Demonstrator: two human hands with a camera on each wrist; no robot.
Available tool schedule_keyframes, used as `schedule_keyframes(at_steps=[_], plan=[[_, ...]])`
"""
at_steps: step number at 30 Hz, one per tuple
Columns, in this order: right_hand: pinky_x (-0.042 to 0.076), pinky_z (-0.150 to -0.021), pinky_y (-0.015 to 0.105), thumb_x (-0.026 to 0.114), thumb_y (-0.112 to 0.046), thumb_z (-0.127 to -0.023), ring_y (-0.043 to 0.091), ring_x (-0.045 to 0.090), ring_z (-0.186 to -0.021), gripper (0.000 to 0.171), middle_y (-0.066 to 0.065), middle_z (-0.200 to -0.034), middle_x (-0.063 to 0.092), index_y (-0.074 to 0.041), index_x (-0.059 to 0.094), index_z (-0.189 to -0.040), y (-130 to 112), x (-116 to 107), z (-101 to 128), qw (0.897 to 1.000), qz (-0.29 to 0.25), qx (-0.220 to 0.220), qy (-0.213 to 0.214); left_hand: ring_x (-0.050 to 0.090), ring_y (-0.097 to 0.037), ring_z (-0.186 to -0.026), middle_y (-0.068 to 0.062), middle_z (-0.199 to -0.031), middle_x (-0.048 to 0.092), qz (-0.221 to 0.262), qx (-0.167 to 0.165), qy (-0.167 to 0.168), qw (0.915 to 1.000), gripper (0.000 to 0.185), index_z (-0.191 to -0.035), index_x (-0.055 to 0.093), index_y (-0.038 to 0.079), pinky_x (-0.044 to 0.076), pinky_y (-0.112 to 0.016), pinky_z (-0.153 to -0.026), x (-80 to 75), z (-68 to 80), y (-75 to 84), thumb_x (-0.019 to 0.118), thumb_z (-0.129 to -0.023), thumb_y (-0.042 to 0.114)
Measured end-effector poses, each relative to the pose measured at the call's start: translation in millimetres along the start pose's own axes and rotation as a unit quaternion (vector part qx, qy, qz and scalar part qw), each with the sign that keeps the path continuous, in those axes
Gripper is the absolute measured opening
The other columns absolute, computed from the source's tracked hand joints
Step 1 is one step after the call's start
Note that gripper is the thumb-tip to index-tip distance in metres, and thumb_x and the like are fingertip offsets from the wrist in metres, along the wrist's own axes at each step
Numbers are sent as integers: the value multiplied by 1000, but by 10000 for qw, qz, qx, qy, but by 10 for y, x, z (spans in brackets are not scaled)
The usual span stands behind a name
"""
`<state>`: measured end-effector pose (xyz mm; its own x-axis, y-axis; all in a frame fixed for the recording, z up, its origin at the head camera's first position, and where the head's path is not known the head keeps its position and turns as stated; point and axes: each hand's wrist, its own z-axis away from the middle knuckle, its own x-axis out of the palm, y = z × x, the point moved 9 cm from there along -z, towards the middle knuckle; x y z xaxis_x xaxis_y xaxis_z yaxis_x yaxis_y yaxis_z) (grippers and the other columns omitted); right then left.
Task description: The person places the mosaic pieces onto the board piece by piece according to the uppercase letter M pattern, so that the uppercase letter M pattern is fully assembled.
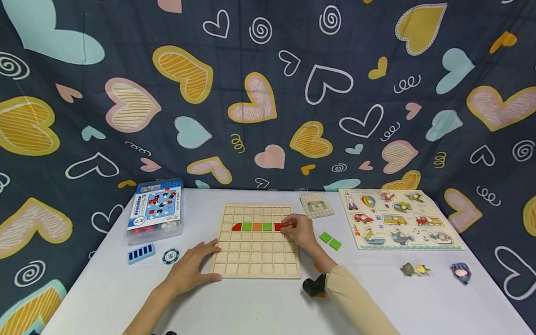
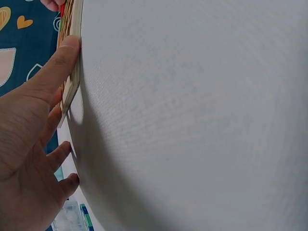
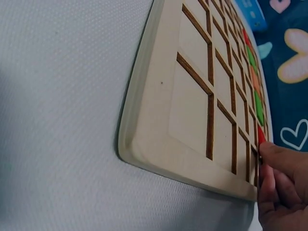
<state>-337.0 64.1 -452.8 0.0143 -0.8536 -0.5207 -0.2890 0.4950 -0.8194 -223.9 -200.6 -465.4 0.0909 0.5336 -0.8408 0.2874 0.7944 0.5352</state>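
Observation:
A wooden grid board (image 1: 256,273) lies flat on the table. Across one of its upper rows run a red tile with a rounded corner (image 1: 237,227), a green tile (image 1: 247,227), an orange tile (image 1: 257,227) and another green tile (image 1: 267,226). At that row's right end my right hand (image 1: 300,231) pinches a red tile (image 3: 261,135) between thumb and fingers, low over the board. The fingers partly cover it. My left hand (image 1: 189,266) rests at the board's left edge, fingers spread, its thumb (image 2: 60,62) touching the side.
Right of the board lie two green tiles (image 1: 330,240) and a small pattern card (image 1: 317,205). Orange pieces (image 1: 319,295) show partly beneath the right forearm. A vehicle puzzle (image 1: 398,217) and small figures (image 1: 415,269) are further right. Left stand a boxed set (image 1: 156,211), blue rack (image 1: 141,253) and round chip (image 1: 170,256).

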Motion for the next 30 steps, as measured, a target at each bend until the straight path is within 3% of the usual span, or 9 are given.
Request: schedule_keyframes(at_steps=[7, 15, 21, 30], plan=[[51, -56, 19, 78, 7, -72, 17, 63, -65, 13, 11, -74, 70, 2, 70, -82, -23, 47, -6, 10000, 20, -66, -63, 35, -47, -133, -13, -146, 43, -54, 16, 21, 10000, 69, -128, 57, 10, 31, -62, -107, -1, 0, 9, 82, -71, 41], [55, -61, 25, 78, 5, -73, 23, 68, -71, 13, 13, -77, 71, 2, 71, -83, -43, 18, -16, 9997, 66, -82, -220, 35, -48, -132, -14, -146, 43, -32, 7, 38, 10000, 68, -127, 58, 9, 29, -63, -107, -10, 6, 20, 82, -71, 40], [58, -69, 29, 75, 5, -78, 26, 68, -78, 14, 16, -86, 72, 4, 70, -91, -7, -87, -11, 9981, -436, 99, -423, 35, -49, -132, -15, -146, 43, -34, 41, 70, 10000, 68, -126, 58, 10, 30, -63, -106, -14, -4, 30, 82, -71, 41], [57, -72, 26, 71, 4, -83, 30, 67, -87, 19, 22, -98, 69, 7, 68, -101, 291, -391, 61, 9917, -1026, 663, -408, 36, -49, -131, -15, -146, 44, -85, 37, 48, 9999, 68, -126, 58, 10, 31, -63, -106, -28, 7, 30, 81, -71, 43]])
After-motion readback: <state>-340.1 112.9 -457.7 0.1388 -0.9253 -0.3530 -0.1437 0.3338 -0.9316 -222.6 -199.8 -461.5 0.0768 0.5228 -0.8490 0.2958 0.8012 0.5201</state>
